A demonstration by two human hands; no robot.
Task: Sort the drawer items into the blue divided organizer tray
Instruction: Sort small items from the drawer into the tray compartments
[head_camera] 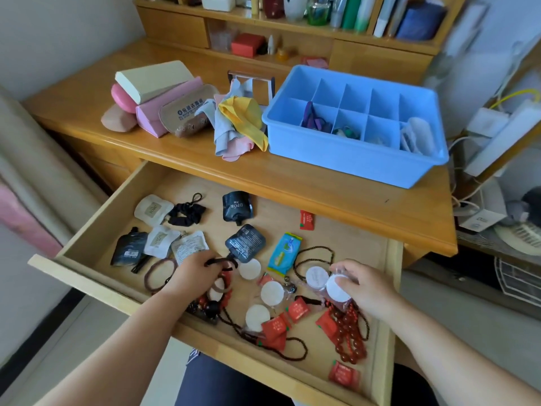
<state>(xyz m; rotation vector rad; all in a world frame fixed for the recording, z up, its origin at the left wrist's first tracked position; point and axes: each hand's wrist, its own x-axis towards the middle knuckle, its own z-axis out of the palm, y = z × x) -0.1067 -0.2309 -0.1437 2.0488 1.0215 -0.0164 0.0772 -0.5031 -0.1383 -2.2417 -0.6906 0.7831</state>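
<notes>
An open wooden drawer [87, 276] holds dark and white sachets, red packets, white round pads, bead strings and a black scrunchie [187, 213]. My left hand [194, 272] pinches a thin black hair band [216, 261] among red bracelets at the drawer's front middle. Further right, my right hand [358, 288] grips a white round pad in clear wrap [336, 287], above a string of red beads [349, 332]. On the desk behind stands the blue divided organizer tray [336, 159], with small items in its front compartments.
Glasses cases [164, 95] and a heap of coloured cloths [238, 124] lie on the desk left of the tray. A shelf unit with bottles and books rises behind. White boxes and cables crowd the right side.
</notes>
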